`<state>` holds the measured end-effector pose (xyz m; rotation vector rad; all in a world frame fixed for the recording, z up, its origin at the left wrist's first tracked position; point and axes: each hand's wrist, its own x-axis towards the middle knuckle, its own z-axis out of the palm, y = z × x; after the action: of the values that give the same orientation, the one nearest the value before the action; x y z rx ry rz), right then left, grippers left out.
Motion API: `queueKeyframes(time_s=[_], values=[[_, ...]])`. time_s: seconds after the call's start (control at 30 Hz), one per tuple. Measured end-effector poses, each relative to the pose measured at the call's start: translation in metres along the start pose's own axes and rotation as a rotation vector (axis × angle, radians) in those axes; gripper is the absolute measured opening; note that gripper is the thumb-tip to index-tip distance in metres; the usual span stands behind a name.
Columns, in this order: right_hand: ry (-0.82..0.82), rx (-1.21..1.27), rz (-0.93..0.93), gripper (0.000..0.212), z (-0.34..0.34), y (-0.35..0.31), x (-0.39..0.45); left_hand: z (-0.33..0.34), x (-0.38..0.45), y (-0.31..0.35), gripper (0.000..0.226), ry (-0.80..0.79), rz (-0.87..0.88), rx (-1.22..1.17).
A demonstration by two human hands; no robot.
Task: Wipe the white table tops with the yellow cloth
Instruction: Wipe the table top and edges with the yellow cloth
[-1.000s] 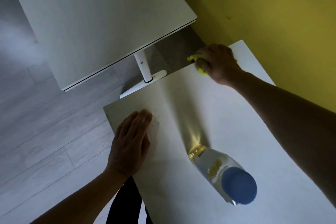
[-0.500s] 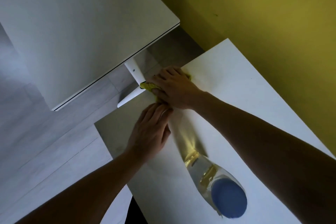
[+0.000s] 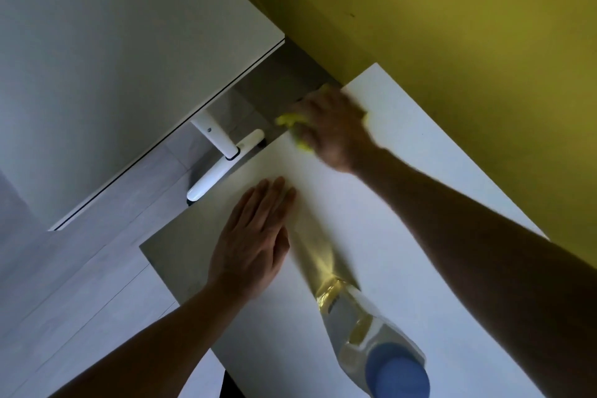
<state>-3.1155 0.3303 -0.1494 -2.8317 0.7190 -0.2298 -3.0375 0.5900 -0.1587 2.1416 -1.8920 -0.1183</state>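
Right grip (image 3: 332,129) bunched on cloth (image 3: 287,121), pressing it at counter (image 3: 420,203) far edge; left grip (image 3: 252,242) flat, open, bracing counter. Bottle (image 3: 371,339) behind both.

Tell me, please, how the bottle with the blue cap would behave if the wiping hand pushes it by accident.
The bottle stands upright and looks tall for its base, so a push near the cap would probably tip it. Yellowish liquid shows inside, so it is likely rather heavy and may slide on the smooth white table if pushed low. Once fallen, it could roll.
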Motion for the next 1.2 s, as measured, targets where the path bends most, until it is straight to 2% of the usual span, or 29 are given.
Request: queueKeyframes(time_s=[0.1,0.2,0.3,0.4,0.57,0.83,1.0,1.2], values=[[-0.053,0.076,-0.180,0.044,0.009,-0.038,-0.008,0.000,0.001,0.001,0.059,-0.008,0.006,0.009],[-0.057,0.072,-0.194,0.046,0.004,-0.026,-0.005,-0.002,0.002,0.002,0.059,-0.016,0.006,0.009],[0.008,0.035,0.106,0.057,-0.008,0.028,0.005,-0.002,0.004,0.003,0.057,-0.026,0.001,0.010],[0.104,0.008,0.373,0.049,-0.017,0.070,0.014,-0.002,0.004,0.004,0.057,-0.036,0.000,0.013],[0.182,-0.005,0.703,0.044,-0.013,0.073,0.027,-0.003,0.004,0.005,0.058,-0.031,0.003,0.026],[0.218,-0.002,0.873,0.044,-0.017,0.075,-0.019,-0.003,0.001,0.002,0.057,-0.034,0.011,0.025],[0.175,0.005,0.857,0.044,-0.019,0.067,-0.036,-0.006,-0.011,-0.003,0.057,-0.048,-0.004,0.017],[0.161,0.005,0.813,0.045,-0.010,0.028,-0.032,-0.017,-0.042,-0.016,0.058,-0.053,-0.061,0.033]])
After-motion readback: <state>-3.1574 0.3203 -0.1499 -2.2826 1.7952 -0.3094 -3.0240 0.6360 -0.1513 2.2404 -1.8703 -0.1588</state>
